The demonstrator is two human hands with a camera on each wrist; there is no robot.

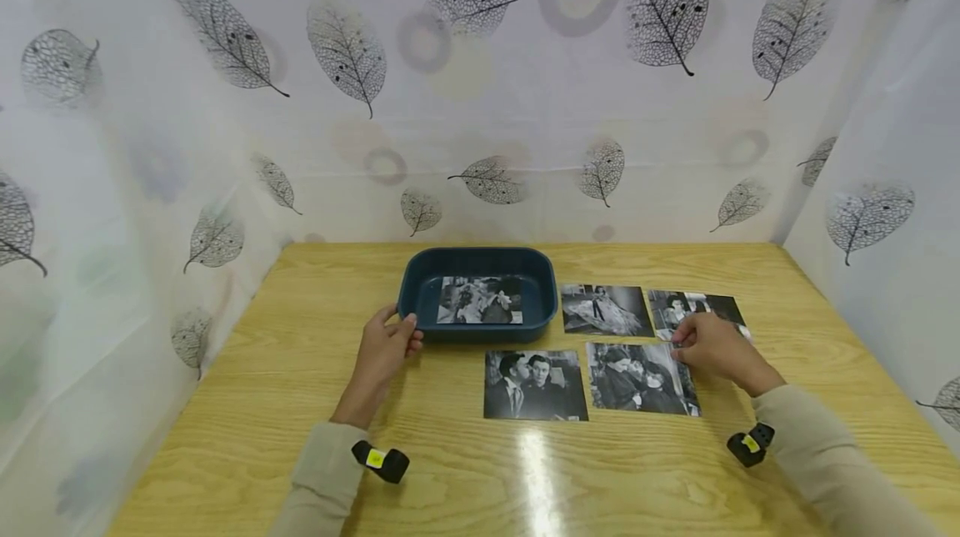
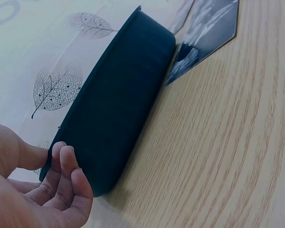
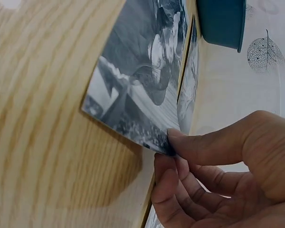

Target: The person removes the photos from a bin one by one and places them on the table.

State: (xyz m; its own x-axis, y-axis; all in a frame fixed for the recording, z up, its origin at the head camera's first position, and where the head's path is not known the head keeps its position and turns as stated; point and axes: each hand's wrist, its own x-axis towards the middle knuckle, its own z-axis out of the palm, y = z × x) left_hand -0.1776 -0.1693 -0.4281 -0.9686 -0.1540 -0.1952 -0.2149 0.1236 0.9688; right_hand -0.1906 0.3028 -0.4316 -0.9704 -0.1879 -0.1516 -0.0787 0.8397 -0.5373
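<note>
My left hand [image 1: 386, 343] grips the near left corner of a dark teal plastic tray [image 1: 480, 335], thumb on the rim and fingers curled under it. Inside the tray lies a black-and-white photo [image 1: 480, 301]. With thumb and fingertips, my right hand [image 1: 716, 347] pinches the upper right corner of another black-and-white photo [image 1: 641, 378], which shows several people close together. In the right wrist view that pinched corner [image 3: 156, 140] is lifted a little off the wood. Part of a photo also shows beyond the tray's wall [image 2: 118, 95] in the left wrist view.
Left of the pinched photo lies a photo of two people [image 1: 534, 385]. Behind it are a photo of a figure in a wide gown [image 1: 606, 309] and one [image 1: 667, 303] partly covered by my right hand. A leaf-print curtain [image 1: 487, 103] borders the wooden table [image 1: 300, 404].
</note>
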